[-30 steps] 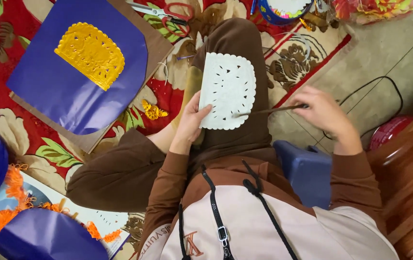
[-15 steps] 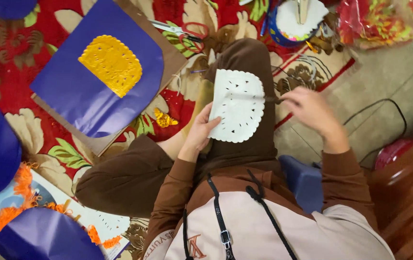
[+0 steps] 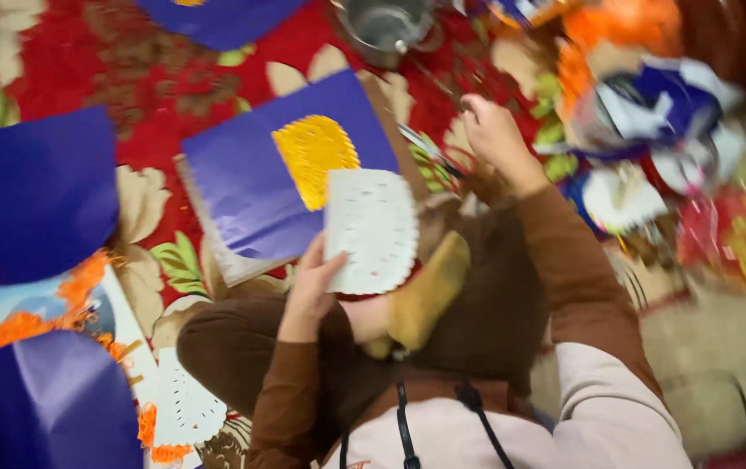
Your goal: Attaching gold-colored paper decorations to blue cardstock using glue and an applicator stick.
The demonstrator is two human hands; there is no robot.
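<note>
The white paper cutout [image 3: 371,227] stands above the lap, pinched at its lower left edge by the left hand [image 3: 310,291], its top edge overlapping the blue sheet [image 3: 290,178] with the yellow cutout [image 3: 314,156]. The right hand [image 3: 494,135] reaches to the scissors [image 3: 429,152] on the red rug [image 3: 129,130]; its grip is blurred, cannot tell. Paper scraps [image 3: 642,130] crowd the right.

Red floral rug [image 3: 69,78] — blue paper sheets [image 3: 29,195], metal pot [image 3: 386,26], paper scraps [image 3: 651,95] on it.

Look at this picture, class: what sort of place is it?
Probably a home floor used for paper crafts: a red flowered rug, blue paper sheets, and a white cut-paper piece in the left hand.
</note>
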